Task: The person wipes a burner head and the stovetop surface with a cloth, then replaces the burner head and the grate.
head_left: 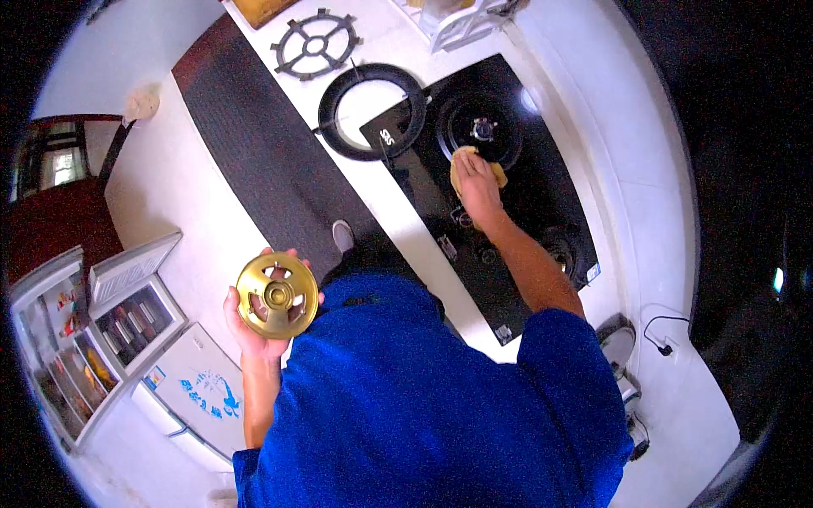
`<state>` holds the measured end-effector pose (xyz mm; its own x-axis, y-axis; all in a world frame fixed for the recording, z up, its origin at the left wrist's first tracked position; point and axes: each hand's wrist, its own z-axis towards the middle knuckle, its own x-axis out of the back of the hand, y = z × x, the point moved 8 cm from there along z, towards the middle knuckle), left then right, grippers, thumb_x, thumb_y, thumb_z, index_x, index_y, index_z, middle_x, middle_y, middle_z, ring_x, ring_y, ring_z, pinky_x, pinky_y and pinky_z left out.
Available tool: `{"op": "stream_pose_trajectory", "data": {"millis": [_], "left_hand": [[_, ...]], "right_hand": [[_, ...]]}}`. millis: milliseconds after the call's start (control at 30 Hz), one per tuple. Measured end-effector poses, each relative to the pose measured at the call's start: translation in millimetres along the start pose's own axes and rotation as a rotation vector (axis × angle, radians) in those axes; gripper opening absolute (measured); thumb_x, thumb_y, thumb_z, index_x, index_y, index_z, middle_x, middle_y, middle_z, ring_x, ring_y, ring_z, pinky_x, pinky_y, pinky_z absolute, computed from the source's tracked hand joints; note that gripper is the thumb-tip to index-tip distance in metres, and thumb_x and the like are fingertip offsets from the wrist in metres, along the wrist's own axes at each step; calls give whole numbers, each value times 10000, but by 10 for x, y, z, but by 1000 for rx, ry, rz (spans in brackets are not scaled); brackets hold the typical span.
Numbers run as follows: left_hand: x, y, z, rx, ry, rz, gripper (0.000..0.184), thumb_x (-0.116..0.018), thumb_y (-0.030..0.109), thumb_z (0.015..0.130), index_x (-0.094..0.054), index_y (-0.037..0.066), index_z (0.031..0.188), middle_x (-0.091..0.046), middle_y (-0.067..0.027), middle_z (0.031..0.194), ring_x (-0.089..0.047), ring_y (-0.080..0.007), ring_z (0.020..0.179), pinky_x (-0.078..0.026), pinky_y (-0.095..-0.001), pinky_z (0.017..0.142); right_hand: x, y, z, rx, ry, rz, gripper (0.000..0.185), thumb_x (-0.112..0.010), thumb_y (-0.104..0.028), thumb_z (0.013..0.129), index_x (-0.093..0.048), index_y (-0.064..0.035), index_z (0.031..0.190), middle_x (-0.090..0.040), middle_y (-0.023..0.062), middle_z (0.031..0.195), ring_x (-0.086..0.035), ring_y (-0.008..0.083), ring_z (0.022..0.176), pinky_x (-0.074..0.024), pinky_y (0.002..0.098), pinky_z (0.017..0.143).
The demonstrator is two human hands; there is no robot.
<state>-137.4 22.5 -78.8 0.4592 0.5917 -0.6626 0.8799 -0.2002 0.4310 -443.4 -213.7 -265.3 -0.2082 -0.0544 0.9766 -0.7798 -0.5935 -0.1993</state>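
My left hand (246, 328) is wrapped round the rim of a round brass burner cap (277, 294), held up off to the left of the stove. The cap has curved slots and a small ring at its centre. My right hand (477, 184) presses a yellow cloth (500, 175) onto the black gas cooktop (529, 229), at the near edge of the far burner well (483, 129). Part of the cloth is hidden under the fingers. The near burner (559, 252) is partly behind my right forearm.
A black pan-support ring (329, 110) overlaps the cooktop's corner and the white counter. Farther along lies a spoked black grate (316, 46). A dark mat (262, 135) covers part of the floor. An open refrigerator (127, 313) stands at left; a plug and cord (665, 349) are at right.
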Motion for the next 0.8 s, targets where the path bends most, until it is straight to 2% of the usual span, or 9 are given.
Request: {"op": "stream_pose_trajectory", "data": {"millis": [133, 300, 367, 500, 600, 633, 667, 733, 800], "left_hand": [[43, -50, 13, 4, 12, -16, 768, -499, 622, 908, -379, 155, 1506, -427, -227, 1487, -451, -432, 1352, -456, -717, 983], [-12, -19, -3, 0, 5, 6, 819, -512, 643, 888, -350, 156, 1527, -410, -224, 1504, -427, -434, 1373, -454, -722, 976], [29, -69, -64, -1, 21, -15, 823, -508, 646, 888, -345, 158, 1530, -408, -220, 1507, -422, -435, 1378, -452, -725, 977], [-6, -13, -70, 1, 29, 31, 827, -503, 656, 883, -349, 163, 1528, -407, -214, 1508, -422, -435, 1377, -455, -722, 977], [-78, 22, -41, -52, -4, 26, 807, -489, 654, 893, -361, 163, 1520, -411, -216, 1503, -427, -431, 1373, -462, -718, 971], [-62, 65, -50, -59, 7, 7, 801, -487, 650, 897, -362, 162, 1520, -412, -217, 1502, -426, -432, 1374, -461, -718, 972], [-57, 65, -78, -62, 18, -15, 794, -484, 646, 902, -363, 162, 1519, -414, -218, 1500, -425, -433, 1374, -460, -718, 974], [-72, 62, -53, -56, -9, -11, 783, -477, 640, 909, -365, 164, 1520, -413, -219, 1502, -423, -433, 1376, -450, -721, 982], [-40, 62, -106, -31, 44, -23, 776, -469, 640, 912, -369, 167, 1519, -410, -217, 1506, -418, -436, 1378, -445, -722, 987]], "right_hand": [[-103, 50, 311, -62, 84, 14, 463, -573, -48, 862, -566, 18, 1320, -560, 182, 1373, -532, 355, 1230, -415, 434, 1075], [-11, 129, 204, -115, -9, 78, 471, -563, -65, 896, -521, 7, 1360, -536, 209, 1394, -512, 363, 1256, -395, 446, 1093], [-29, 177, 277, -244, -70, 70, 489, -556, -76, 898, -511, 7, 1377, -529, 200, 1412, -498, 348, 1287, -373, 444, 1113], [-162, 171, 162, -100, -54, -35, 514, -547, -100, 890, -504, 32, 1384, -532, 195, 1415, -489, 359, 1297, -383, 447, 1107], [-226, 247, -76, -80, -68, -44, 521, -564, -107, 882, -505, 37, 1379, -533, 187, 1415, -483, 354, 1302, -378, 441, 1111], [-123, 189, 68, -112, -131, -66, 528, -577, -113, 870, -512, 36, 1373, -534, 186, 1411, -489, 348, 1295, -380, 434, 1108], [-105, 192, 239, -94, -40, -34, 528, -564, -113, 876, -506, 34, 1379, -525, 205, 1412, -481, 375, 1296, -378, 446, 1106], [-117, 154, 369, -143, -87, -176, 506, -544, -111, 887, -514, 26, 1373, -516, 199, 1422, -485, 365, 1289, -381, 442, 1099], [-205, 160, -35, -91, -93, -181, 498, -541, -112, 891, -518, 23, 1369, -512, 192, 1426, -490, 355, 1283, -385, 433, 1093]]}}
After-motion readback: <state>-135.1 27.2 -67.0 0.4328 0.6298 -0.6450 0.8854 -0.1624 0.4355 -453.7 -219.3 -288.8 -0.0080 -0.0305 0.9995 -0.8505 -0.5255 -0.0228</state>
